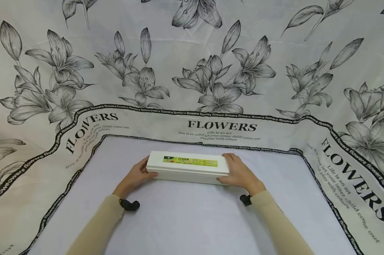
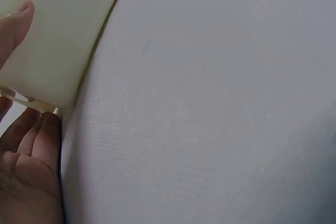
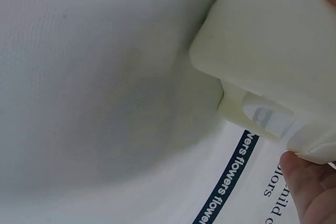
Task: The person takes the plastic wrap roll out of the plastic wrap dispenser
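A long white box (image 1: pixel 187 175) with a lid and a yellow-green label (image 1: pixel 190 161) on top lies crosswise in the middle of the table. My left hand (image 1: pixel 136 177) grips its left end, thumb on the near side and fingers round the end. At the right end my right hand (image 1: pixel 239 171) holds it the same way, thumb in front. The left wrist view has the box's pale side (image 2: pixel 58 40) under the left thumb, fingertips at its end. In the right wrist view, the box's end (image 3: pixel 262 40) shows a recess; what is inside cannot be made out.
White cloth (image 1: pixel 192 219) covers the table. Around it runs a border printed with "FLOWERS" (image 1: pixel 222 125) and black bands; behind rises a curtain-like sheet with drawn lilies (image 1: pixel 222 97). A black wrist device (image 1: pixel 129 205) sits on each sleeve's cuff.
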Demonstrator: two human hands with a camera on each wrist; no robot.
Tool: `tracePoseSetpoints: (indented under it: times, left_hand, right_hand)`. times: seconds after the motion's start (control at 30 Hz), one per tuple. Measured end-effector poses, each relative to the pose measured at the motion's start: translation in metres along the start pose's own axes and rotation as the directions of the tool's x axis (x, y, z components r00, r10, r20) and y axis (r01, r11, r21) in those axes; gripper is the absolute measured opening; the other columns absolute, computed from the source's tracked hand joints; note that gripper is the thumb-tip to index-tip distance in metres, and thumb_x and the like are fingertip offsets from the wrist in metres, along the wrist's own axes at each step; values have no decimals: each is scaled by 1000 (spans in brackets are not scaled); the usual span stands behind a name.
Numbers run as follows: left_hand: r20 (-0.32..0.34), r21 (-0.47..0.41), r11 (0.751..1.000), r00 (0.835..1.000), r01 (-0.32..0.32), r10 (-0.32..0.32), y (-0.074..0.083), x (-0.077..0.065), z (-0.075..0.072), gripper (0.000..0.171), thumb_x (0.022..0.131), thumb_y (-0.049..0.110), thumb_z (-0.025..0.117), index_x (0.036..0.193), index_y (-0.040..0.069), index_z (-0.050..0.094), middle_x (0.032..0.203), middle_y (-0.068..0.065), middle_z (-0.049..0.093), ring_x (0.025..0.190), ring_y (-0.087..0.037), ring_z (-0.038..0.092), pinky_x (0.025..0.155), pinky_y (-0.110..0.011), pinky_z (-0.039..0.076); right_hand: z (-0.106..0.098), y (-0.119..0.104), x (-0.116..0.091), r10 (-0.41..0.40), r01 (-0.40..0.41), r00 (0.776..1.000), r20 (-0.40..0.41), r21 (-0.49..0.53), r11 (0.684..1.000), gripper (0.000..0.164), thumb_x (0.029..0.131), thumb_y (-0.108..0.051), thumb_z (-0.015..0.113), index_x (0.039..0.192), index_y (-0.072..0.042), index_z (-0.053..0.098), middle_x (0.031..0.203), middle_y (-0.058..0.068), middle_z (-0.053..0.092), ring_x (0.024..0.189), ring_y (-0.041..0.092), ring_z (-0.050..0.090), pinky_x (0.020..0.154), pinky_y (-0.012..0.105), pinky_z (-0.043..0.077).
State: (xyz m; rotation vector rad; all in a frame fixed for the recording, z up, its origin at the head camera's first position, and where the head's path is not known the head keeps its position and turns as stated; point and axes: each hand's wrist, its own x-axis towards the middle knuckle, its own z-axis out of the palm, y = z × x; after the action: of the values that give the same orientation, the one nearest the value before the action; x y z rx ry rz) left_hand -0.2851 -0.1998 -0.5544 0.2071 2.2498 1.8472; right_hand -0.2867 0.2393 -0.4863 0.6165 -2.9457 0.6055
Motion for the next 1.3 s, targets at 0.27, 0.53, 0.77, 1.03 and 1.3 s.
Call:
tracePoseSetpoints:
  times: [0.27, 0.53, 0.77, 1.03, 1.3]
  left_hand:
    - [5, -20, 1000, 1000, 19, -19, -1, -1, -3, 112, 82, 30, 90, 166, 20, 18, 171, -6, 25, 152, -28, 37, 121, -39, 38]
    - [13, -19, 998, 998, 55, -55, 1, -2, -1, 117, 79, 32, 91, 167, 21, 15, 172, -6, 23, 154, -28, 34, 124, -41, 35]
    - [4, -7, 1000, 1000, 30, -30, 2, -2, -2, 115, 80, 33, 91, 167, 22, 17, 171, -7, 24, 153, -29, 36, 123, -42, 37]
    - [-16, 4, 999, 999, 45, -45, -1, -2, -4, 116, 78, 33, 92, 167, 21, 17, 172, -6, 22, 154, -28, 34, 124, -42, 34]
    - [-6, 5, 999, 999, 32, -32, -3, 1, -5, 118, 76, 37, 93, 166, 21, 19, 172, -6, 22, 154, -28, 34, 124, -42, 34]
  right_hand:
    - [-5, -2, 5, 2, -3, 999, 40, 25, 1000, 99, 69, -43, 87, 149, -1, 46, 148, 20, 50, 129, 35, 53, 110, 57, 49]
    - [-13, -4, 8, 19, -24, 994, 106, 43, 999, 97, 70, -45, 87, 148, -3, 48, 145, 18, 53, 123, 32, 55, 106, 56, 51]
    - [-15, -4, 6, 27, -38, 991, 132, 80, 996, 104, 72, -46, 88, 155, -4, 40, 151, 21, 46, 128, 35, 52, 110, 60, 47]
    - [-11, -4, 7, -1, -13, 992, 122, 119, 993, 110, 73, -48, 89, 158, -6, 35, 153, 22, 42, 131, 36, 49, 111, 64, 44]
    - [-8, -5, 4, 20, -34, 993, 116, 126, 991, 112, 72, -58, 86, 160, -13, 34, 157, 21, 38, 140, 40, 40, 113, 72, 37]
